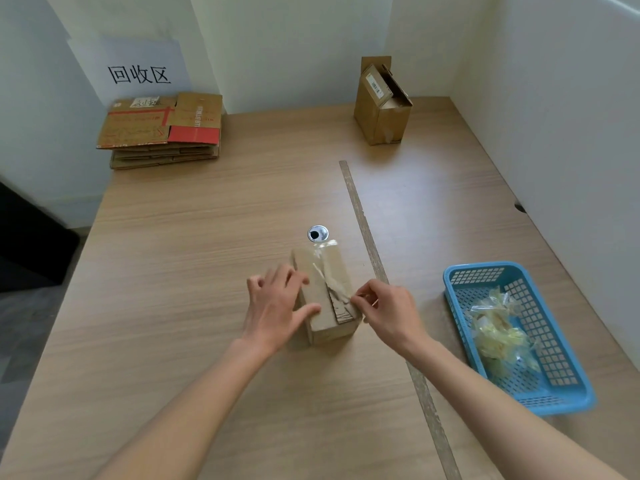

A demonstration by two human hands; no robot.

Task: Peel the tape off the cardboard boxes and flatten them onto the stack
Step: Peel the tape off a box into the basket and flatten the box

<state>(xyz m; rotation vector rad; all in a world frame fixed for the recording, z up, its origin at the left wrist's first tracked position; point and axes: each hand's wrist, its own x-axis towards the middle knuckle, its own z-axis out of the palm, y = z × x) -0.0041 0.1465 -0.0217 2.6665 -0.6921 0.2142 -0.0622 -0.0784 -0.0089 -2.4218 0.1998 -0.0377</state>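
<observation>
Between my two hands sits one small cardboard box point(325, 292). My left hand point(277, 306) lies open, flat on its left side; my right hand point(384, 310) pinches the loose tape point(334, 289) at its near right edge. Well beyond: one flattened stack point(162, 129), one opened box point(381, 105). Right: one blue basket point(554, 403).

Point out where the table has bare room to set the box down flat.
Free: the wide patch between the stack and the box, and the near-left table. Also the far strip between the stack and the open box. Crowded: right of the ruler, near the basket, and around both hands.
</observation>
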